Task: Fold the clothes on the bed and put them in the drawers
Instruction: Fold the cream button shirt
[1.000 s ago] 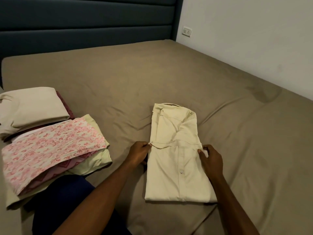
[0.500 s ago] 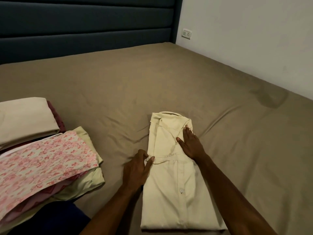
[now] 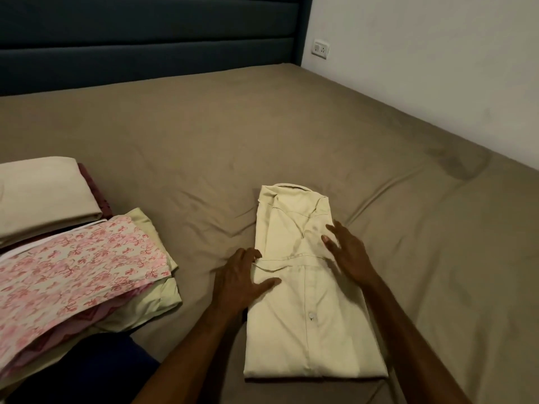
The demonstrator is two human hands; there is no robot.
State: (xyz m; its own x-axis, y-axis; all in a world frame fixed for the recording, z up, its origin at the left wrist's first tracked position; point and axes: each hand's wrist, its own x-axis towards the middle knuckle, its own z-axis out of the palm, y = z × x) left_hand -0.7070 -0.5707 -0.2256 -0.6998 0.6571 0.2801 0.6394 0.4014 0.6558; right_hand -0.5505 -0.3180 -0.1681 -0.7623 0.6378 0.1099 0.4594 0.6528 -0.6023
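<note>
Two hands lie flat, fingers released, on the folded shirt (image 3: 306,301): left hand (image 3: 237,282) at its left edge, right hand (image 3: 348,252) near its collar.

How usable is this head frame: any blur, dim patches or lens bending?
Head view: dim, warm light; the right hand is motion-smeared at its fingers; the left hand and cream shirt look sharper; the headboard sinks into shadow; wide-angle bending curves the bed edge by the wall.
</note>
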